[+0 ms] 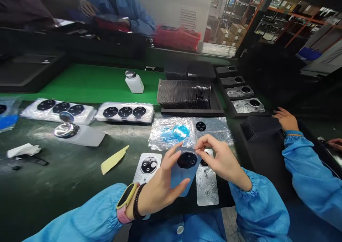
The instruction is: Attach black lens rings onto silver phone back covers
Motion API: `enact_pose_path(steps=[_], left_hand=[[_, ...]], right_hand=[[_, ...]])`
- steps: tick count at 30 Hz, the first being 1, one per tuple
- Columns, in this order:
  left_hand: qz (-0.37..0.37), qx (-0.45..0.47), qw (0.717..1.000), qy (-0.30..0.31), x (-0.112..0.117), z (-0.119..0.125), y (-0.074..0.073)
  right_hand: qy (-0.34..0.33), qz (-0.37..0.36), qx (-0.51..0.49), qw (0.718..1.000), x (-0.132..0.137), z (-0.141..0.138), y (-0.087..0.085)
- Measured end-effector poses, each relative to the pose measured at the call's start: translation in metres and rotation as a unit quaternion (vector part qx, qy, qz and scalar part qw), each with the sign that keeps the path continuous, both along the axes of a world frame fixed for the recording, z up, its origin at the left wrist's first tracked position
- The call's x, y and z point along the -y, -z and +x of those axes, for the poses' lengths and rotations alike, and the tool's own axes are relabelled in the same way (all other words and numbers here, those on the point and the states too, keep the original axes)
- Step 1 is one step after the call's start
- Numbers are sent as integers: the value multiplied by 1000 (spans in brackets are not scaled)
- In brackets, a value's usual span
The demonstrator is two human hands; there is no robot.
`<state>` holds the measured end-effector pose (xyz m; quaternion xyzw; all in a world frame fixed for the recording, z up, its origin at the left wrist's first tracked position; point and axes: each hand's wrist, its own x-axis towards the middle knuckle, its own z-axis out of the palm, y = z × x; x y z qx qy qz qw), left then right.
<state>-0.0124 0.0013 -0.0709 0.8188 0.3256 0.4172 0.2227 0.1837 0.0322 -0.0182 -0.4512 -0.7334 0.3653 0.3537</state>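
Note:
A bluish phone back cover (179, 176) with a dark camera window is held up in front of me. My left hand (160, 185) grips it by the sides, thumb across its lower right and fingers at its upper left. The thumb and forefinger of my right hand (220, 158) are pinched at its top right corner; whether they also hold a thin film I cannot make out. Below it on the left lies a white phone back cover (139, 165), partly hidden by my left hand. A silver, patterned phone back cover (207, 186) lies under my right hand.
Behind my hands lie clear plastic bags (160, 138) with blue film. Farther back are a rack of dark panels (184, 96) and a white dispenser bottle (136, 84). Another bottle (85, 135) and a yellow paper piece (114, 160) are left. A co-worker's hand (288, 121) is right.

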Motion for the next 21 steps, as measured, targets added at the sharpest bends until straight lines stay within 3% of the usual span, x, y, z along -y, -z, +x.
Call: enact_pose_path(steps=[5, 10, 13, 17, 21], left_hand=[[53, 65, 996, -3, -12, 8, -28], [29, 67, 996, 45, -21, 5, -46], [32, 60, 996, 53, -25, 0, -49], [49, 63, 996, 33, -26, -4, -49], [48, 70, 995, 61, -24, -3, -50]], right_hand=[[-3, 135, 17, 991, 11, -3, -35], [0, 160, 42, 986, 12, 0, -54], [-4, 163, 35, 986, 12, 0, -57], [12, 232, 31, 972, 17, -4, -54], [30, 271, 55, 961, 22, -8, -50]])
